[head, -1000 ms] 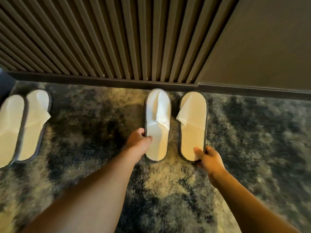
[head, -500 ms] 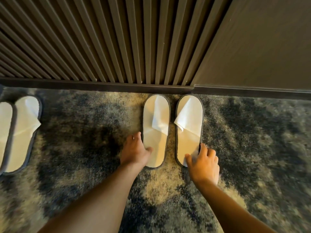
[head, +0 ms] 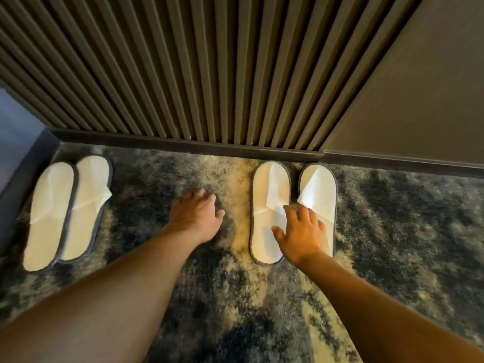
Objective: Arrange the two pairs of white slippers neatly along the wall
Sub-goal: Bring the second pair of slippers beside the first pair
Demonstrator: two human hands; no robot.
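Two pairs of flat white cloth slippers with grey-trimmed soles are seen on a mottled grey-and-cream shag carpet [head: 392, 231], toes pointed at a dark baseboard [head: 183, 144] beneath a wall of vertical brown ribbed slats [head: 196, 69]. The right-hand pair [head: 293, 205] is set with its toes just short of the baseboard, below the spot where the slats give way to a smooth brown wall panel [head: 408, 95]; its two slippers are laid side by side, parallel, with a narrow strip of carpet visible between them. The left-hand pair [head: 65, 210] is placed well apart from it, close to the corner where a bluish-grey side wall [head: 15, 121] meets the slats; these two slippers are pressed edge to edge and are angled slightly, their heels swung toward the left.

The right hand [head: 301, 234] is spread open, palm down, over the heel halves of the right-hand pair, with the fingers reaching across the gap to the folded edges of both uppers and the thumb stretched over the left slipper's insole. Nothing is gripped by it; whether the palm is pressed down on the slippers cannot be told. The left hand [head: 196, 213] is held loosely open, palm down, with fingers slightly curled, over bare carpet between the two pairs. It is nearer the right-hand pair yet clear of it, and no slipper is touched by it.
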